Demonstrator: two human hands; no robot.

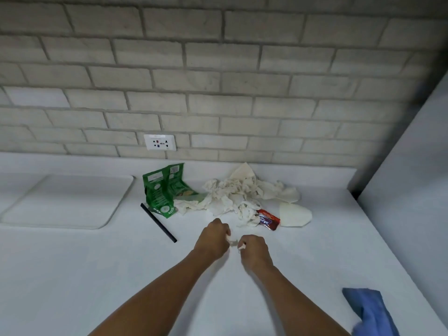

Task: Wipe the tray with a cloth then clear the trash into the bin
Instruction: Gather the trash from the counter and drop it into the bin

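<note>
Judging by how things lie, the wiping looks finished and the clearing has only begun: the white tray (65,202) sits bare at the far left of the bench (97,275), and the blue cloth (371,311) lies set aside at the near right edge, well apart from both hands. The left hand (213,238) and right hand (254,249) are close together at mid-bench, each grip curled and pinching a small white scrap (234,241), probably tissue, though it is too small to be sure. Nearly all the trash is yet to go: a heap of crumpled napkins (240,195) just beyond the hands, a green wrapper (164,190) to its left against the wall, a black straw (158,223) lying beside that wrapper, a red sachet (268,219) touching the heap's near right edge, and a flat white paper piece (295,215) next to it. No bin is in view, so where the load must travel cannot be told.
</note>
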